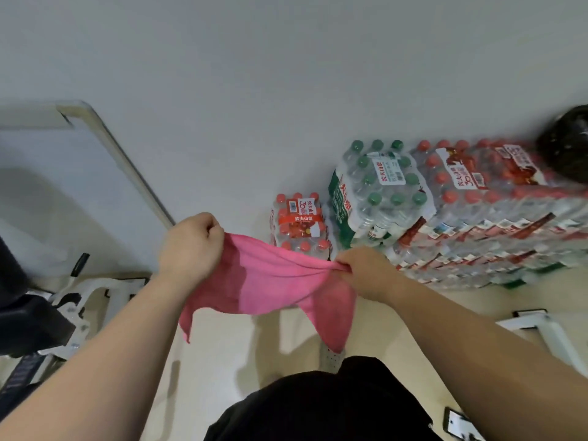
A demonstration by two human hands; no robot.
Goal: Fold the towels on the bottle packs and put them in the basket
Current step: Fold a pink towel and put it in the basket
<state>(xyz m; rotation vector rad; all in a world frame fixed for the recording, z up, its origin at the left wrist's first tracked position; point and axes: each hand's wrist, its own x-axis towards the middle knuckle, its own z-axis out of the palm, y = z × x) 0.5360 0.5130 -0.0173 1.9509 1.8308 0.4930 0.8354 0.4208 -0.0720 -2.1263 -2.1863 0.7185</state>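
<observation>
Left hand (191, 246) and right hand (366, 270), each closed in a fist on an upper corner of the pink towel (267, 281), hold it stretched in the air between them, its lower edge and corners hanging loose below both hands. Beyond the right hand stand the shrink-wrapped bottle packs (445, 211) against the wall (286, 74), the nearest small red-capped pack (299, 224) partly hidden behind the towel's top edge.

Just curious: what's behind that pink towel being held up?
Behind the pink towel, held by the left hand and right hand, stands a small red-capped bottle pack. Its lower part and the floor there are covered.
</observation>
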